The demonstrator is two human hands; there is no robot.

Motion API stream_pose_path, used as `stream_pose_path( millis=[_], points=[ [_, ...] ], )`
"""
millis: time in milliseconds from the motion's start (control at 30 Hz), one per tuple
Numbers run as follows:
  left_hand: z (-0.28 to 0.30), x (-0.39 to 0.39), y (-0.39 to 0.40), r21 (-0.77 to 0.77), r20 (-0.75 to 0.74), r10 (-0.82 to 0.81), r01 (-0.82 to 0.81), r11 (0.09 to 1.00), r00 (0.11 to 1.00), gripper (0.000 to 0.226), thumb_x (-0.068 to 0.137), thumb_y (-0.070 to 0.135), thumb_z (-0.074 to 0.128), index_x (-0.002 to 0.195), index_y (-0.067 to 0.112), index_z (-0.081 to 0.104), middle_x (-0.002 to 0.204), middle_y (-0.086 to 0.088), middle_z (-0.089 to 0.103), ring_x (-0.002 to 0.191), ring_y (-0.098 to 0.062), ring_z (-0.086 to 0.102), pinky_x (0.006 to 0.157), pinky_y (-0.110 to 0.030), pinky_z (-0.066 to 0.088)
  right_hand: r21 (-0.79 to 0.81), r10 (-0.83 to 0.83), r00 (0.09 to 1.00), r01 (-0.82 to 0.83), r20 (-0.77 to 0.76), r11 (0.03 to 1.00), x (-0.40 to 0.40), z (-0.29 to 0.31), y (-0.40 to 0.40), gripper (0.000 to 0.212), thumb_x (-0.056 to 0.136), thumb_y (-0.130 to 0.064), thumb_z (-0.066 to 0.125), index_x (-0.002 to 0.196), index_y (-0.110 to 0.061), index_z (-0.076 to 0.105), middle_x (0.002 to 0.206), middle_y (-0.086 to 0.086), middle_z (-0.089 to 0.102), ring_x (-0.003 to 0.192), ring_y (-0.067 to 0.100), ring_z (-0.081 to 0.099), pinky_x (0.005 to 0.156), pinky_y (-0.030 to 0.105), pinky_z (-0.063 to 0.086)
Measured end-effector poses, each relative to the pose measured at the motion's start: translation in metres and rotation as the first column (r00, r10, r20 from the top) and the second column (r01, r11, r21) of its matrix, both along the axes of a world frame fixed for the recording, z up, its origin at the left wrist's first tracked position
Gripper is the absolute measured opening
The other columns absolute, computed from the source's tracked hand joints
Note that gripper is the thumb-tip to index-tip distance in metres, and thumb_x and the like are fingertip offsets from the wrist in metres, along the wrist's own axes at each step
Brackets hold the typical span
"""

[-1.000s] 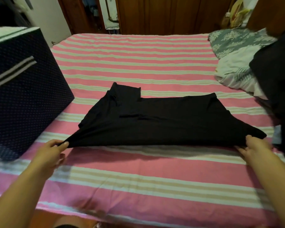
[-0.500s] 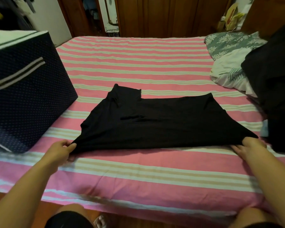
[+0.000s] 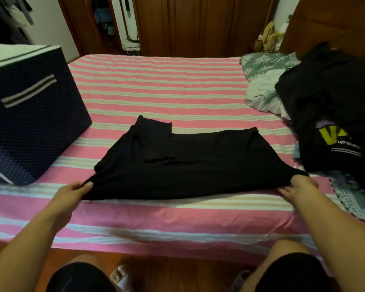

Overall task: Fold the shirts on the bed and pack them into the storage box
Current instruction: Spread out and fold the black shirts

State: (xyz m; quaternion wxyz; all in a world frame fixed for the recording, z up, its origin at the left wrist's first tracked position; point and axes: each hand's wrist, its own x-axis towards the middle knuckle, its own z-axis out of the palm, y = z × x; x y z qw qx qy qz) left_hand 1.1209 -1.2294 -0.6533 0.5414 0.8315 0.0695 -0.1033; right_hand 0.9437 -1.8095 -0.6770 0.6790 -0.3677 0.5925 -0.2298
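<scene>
A black shirt (image 3: 190, 161) lies partly folded across the middle of the pink striped bed (image 3: 167, 91), one sleeve sticking out at its far left. My left hand (image 3: 72, 192) pinches the shirt's near left corner. My right hand (image 3: 299, 186) grips its near right corner, and the near edge is stretched between them just above the sheet. A dark blue dotted storage box (image 3: 30, 114) with a striped handle stands on the bed at the left. A heap of dark shirts (image 3: 333, 110), one with a yellow print, is piled at the right.
A grey floral pillow (image 3: 263, 64) and a white crumpled cloth (image 3: 261, 93) lie at the back right. A patterned cloth (image 3: 354, 199) lies under the heap near the right edge. Wooden wardrobe doors stand behind the bed. My knees and sandalled feet are at the bed's near edge.
The view has tipped down and pulled back, showing my knees. Both hands keep their hold on the shirt's near corners, drawing its near edge slightly toward me.
</scene>
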Motion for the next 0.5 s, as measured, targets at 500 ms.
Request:
stream_pose_path(
  millis=[500],
  points=[
    [-0.041, -0.043, 0.004, 0.263, 0.004, 0.053, -0.052, 0.963, 0.999, 0.037, 0.103, 0.026, 0.058, 0.119, -0.006, 0.066, 0.100, -0.019, 0.068, 0.093, -0.036, 0.061, 0.091, -0.048, 0.048, -0.389, 0.157, 0.668, -0.591, -0.728, 0.707, -0.046, -0.022, -0.022, 0.032, 0.092, -0.027, 0.069, 0.116, -0.005, 0.069, 0.107, 0.027, 0.066, 0.094, 0.042, 0.064, 0.083, 0.046, 0.052]
  ],
)
